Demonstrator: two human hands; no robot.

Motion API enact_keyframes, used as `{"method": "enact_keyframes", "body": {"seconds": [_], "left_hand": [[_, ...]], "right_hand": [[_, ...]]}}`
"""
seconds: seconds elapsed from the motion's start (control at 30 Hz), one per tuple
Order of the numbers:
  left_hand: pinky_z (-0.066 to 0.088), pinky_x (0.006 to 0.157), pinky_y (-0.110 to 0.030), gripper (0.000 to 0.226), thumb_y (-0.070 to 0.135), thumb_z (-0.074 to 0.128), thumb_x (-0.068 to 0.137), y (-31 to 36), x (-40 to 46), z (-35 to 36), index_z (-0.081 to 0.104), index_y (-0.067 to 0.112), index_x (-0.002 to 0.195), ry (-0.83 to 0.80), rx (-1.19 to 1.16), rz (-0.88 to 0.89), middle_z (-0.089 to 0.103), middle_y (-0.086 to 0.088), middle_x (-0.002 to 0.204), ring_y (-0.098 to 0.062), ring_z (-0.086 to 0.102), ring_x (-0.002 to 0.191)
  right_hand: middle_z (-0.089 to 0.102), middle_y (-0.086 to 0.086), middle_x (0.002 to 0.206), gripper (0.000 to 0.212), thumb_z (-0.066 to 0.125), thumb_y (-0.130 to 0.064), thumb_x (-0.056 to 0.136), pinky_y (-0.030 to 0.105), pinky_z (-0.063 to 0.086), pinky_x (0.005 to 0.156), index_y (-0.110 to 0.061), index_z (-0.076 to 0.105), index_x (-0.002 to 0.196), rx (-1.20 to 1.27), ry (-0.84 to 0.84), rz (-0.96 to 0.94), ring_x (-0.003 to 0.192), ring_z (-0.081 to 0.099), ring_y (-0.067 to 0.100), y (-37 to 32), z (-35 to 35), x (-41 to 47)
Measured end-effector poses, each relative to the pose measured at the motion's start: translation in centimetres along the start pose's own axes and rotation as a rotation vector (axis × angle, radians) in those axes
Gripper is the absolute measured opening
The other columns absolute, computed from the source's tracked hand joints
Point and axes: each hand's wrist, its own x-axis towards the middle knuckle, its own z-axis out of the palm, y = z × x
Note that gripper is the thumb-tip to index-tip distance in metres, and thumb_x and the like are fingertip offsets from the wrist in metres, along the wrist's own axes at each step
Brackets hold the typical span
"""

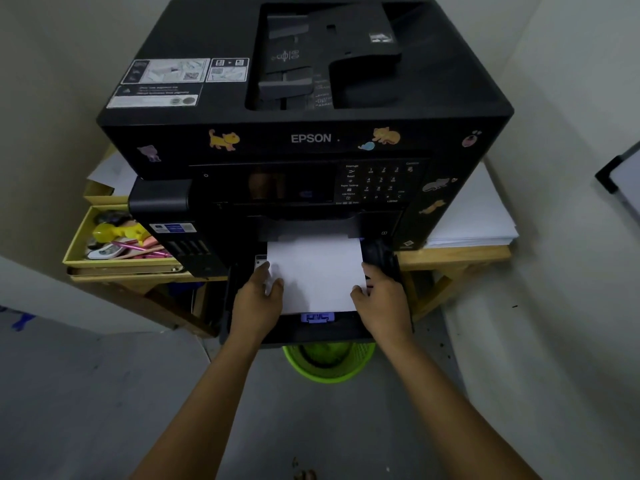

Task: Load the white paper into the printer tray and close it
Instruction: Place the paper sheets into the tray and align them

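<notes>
A large black Epson printer (304,98) stands on a wooden table. Its black paper tray (311,329) is pulled out at the bottom front, with a blue paper guide (317,317) near the front edge. A stack of white paper (317,271) lies in the tray, its far end under the printer body. My left hand (258,299) holds the paper's left edge, thumb on top. My right hand (381,303) holds the right edge in the same way.
A yellow box (78,242) with pens and small items sits left of the printer. More white sheets (474,216) are stacked on the table to the right. A green mesh basket (329,362) stands on the floor under the tray. Walls close in on both sides.
</notes>
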Motion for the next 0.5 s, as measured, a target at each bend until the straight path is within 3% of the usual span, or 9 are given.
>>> {"method": "enact_keyframes", "body": {"seconds": [0.13, 0.33, 0.5], "left_hand": [[0.048, 0.106, -0.04, 0.047, 0.019, 0.059, 0.105, -0.4, 0.3, -0.2, 0.053, 0.007, 0.151, 0.028, -0.03, 0.015, 0.062, -0.017, 0.146, -0.033, 0.06, 0.132], [0.049, 0.103, -0.041, 0.049, 0.021, 0.058, 0.106, -0.5, 0.0, 0.1, 0.05, 0.013, 0.153, 0.024, 0.002, 0.017, 0.063, -0.018, 0.143, -0.036, 0.06, 0.131], [0.048, 0.113, -0.05, 0.064, 0.013, 0.071, 0.097, -1.2, -0.4, -0.1, 0.045, 0.01, 0.156, -0.005, 0.215, 0.113, 0.046, -0.016, 0.159, -0.038, 0.052, 0.14]], "right_hand": [[0.076, 0.004, 0.129, 0.059, 0.07, -0.016, 0.096, 0.033, 0.063, 0.087, -0.022, 0.057, 0.153, 0.033, -0.032, -0.006, 0.099, 0.074, 0.018, 0.4, -0.1, 0.4], [0.073, 0.0, 0.137, 0.065, 0.072, -0.015, 0.093, 0.042, 0.063, 0.1, -0.023, 0.055, 0.155, 0.103, -0.065, 0.009, 0.116, 0.073, 0.021, 0.3, -0.4, 0.0], [0.063, 0.003, 0.149, 0.075, 0.072, -0.026, 0.088, 0.046, 0.057, 0.109, -0.025, 0.049, 0.159, 0.058, -0.099, -0.013, 0.133, 0.063, 0.025, 0.4, -0.4, -0.1]]}}
